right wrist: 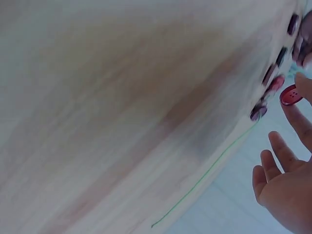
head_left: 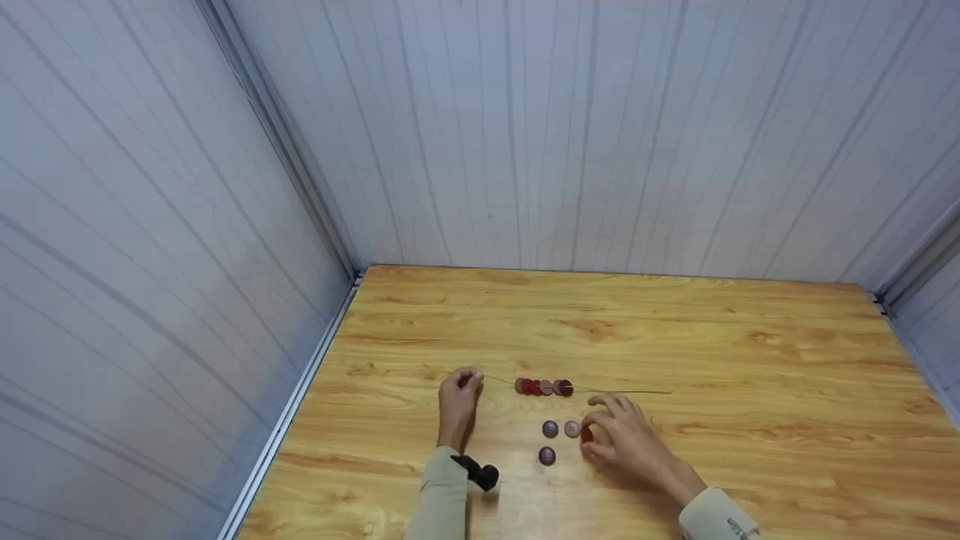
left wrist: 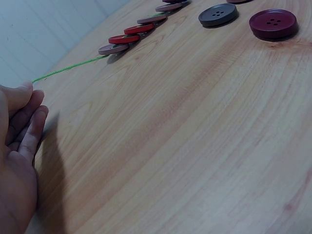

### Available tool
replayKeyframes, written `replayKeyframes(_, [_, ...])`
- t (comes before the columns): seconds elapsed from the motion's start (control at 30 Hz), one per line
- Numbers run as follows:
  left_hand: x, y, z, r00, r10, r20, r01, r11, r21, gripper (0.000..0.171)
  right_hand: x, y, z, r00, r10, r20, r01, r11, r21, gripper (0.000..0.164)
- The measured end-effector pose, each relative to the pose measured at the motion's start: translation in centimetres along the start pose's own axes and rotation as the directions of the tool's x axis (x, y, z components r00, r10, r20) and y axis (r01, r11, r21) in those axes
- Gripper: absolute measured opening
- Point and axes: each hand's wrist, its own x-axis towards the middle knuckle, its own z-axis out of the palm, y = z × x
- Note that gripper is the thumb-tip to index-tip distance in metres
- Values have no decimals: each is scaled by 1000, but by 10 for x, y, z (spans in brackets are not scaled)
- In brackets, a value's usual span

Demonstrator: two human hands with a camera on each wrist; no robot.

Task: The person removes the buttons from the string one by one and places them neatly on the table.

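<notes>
Held button: a round, glossy red button with four holes (right wrist: 292, 95), tipped on edge between the thumb and index finger of the right hand (head_left: 630, 439), just beside the loose buttons; the fingers cover part of it from above.
Right hand: pinching that button, other fingers spread apart.
Cord: thin, bright green string (left wrist: 68, 69), fairly straight from one hand's side to the other, free tip lying beyond the right fingers.
Left hand (head_left: 457, 405): thumb and fingertips together, pinching the cord's near end; that end is hidden in the grip.
Row on cord: round buttons in dusky pink, red and dark maroon (head_left: 544, 387), leaning over one another like shingles; the overlap hides parts of each.
Loose buttons: a slate-grey round one (left wrist: 218, 15), a pale pink round one (head_left: 572, 429) nearest the right hand, a wine-purple round one (left wrist: 274, 24) closer to the person.
Surroundings: yellow-brown wood-grain tabletop (head_left: 757, 390), pale streaked panel walls (head_left: 555, 135), beige sleeves (head_left: 437, 491), black wrist device (head_left: 484, 475) on the left.
Count: one cord, six buttons visible along it, three loose, one held.
</notes>
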Motion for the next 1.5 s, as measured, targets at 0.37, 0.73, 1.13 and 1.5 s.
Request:
replayKeyframes(0.37, [0,0,0,1000,18,-15,-18,1000,10,13,-1,-9,10,990,-75,117,78,997,-23,33])
replayKeyframes(0.73, [1,2,1,999,47,-28,-45,996,79,13,1,-11,17,977,-177,116,195,966,-167,43])
replayKeyframes(1.13, [3,1,0,998,41,-46,-38,998,49,10,3,-12,19,976,-179,124,198,965,-169,39])
replayKeyframes(1.5, [0,2,1,999,36,-30,-35,999,38,13,17,-10,6,999,-31,27,30,999,22,22])
